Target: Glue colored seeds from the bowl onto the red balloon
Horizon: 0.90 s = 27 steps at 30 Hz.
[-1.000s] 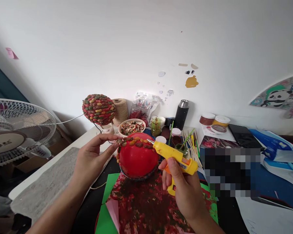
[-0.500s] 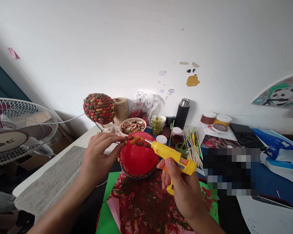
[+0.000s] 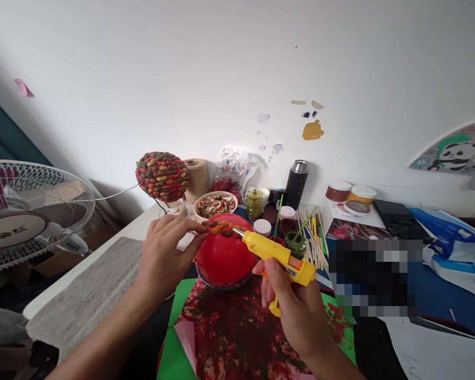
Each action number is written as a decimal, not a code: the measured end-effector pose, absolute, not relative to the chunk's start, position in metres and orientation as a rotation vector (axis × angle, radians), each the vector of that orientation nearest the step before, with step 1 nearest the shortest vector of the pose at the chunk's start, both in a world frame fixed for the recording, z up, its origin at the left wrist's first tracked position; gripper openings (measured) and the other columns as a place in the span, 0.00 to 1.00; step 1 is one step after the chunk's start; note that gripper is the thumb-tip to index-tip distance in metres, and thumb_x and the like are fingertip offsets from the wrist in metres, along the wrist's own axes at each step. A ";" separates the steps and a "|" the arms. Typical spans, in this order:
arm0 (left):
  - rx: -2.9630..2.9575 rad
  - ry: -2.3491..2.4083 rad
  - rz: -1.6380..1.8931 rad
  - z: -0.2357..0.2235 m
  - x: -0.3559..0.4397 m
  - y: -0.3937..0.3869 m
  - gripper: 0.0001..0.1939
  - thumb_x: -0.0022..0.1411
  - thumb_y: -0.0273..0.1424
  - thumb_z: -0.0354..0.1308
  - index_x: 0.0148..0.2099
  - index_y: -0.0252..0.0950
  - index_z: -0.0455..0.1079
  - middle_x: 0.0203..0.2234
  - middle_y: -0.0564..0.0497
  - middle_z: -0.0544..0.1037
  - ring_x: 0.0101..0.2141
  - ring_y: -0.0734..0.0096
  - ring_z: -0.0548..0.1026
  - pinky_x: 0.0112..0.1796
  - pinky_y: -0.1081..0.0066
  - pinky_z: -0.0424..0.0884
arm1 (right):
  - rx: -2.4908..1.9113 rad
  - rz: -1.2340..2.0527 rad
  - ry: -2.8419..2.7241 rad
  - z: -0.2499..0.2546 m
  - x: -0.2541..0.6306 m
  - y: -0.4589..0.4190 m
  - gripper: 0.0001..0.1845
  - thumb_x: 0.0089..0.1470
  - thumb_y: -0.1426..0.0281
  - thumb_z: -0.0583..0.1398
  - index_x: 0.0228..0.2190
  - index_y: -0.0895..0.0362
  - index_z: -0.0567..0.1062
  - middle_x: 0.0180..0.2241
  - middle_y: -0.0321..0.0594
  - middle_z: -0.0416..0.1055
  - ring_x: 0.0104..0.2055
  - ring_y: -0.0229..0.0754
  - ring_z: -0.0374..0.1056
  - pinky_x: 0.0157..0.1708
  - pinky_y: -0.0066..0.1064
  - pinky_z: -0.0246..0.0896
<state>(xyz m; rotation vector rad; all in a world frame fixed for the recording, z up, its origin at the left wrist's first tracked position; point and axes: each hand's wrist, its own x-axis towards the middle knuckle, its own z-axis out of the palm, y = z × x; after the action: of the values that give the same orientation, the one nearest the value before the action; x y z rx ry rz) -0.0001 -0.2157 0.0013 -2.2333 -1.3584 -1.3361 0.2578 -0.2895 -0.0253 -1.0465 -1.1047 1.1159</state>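
A red balloon (image 3: 224, 258) rests on a dark patterned ring-like base at mid-desk. A row of brown and yellow painted nut-shell pieces (image 3: 221, 227) runs along its upper part. My left hand (image 3: 168, 250) is at the balloon's left edge, thumb and forefinger pinched together at the row's left end; what lies between the fingertips is too small to name. My right hand (image 3: 291, 295) grips a yellow hot glue gun (image 3: 277, 250). Its metal nozzle points left, close to the right end of the row; whether it touches cannot be told.
A ball covered in coloured shells (image 3: 162, 177), a twine spool (image 3: 197, 179) and a bowl of shell pieces (image 3: 215, 206) stand behind. Paint jars (image 3: 295, 244), brushes and a black flask (image 3: 296, 184) are at the right. A fan (image 3: 31, 211) stands left. Paint-stained paper (image 3: 237, 338) lies in front.
My right hand and the glue gun have shifted slightly left and down. The left hand is still pinched at the balloon's left edge, a little further right.
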 end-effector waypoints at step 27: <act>-2.315 -1.172 -1.301 0.001 0.005 -0.214 0.07 0.79 0.28 0.66 0.48 0.44 0.85 0.43 0.48 0.90 0.46 0.56 0.84 0.50 0.57 0.78 | -1.091 1.024 -1.347 -0.019 0.258 -0.286 0.43 0.67 0.26 0.58 0.25 0.52 0.76 0.18 0.36 0.66 0.21 0.42 0.64 0.23 0.34 0.60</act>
<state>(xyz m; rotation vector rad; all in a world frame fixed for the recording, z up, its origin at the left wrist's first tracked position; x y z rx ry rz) 0.0050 -0.2143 0.0011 -2.3150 -1.1715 -1.3011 0.2581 -0.2858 -0.0193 -1.0906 -1.3469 1.0235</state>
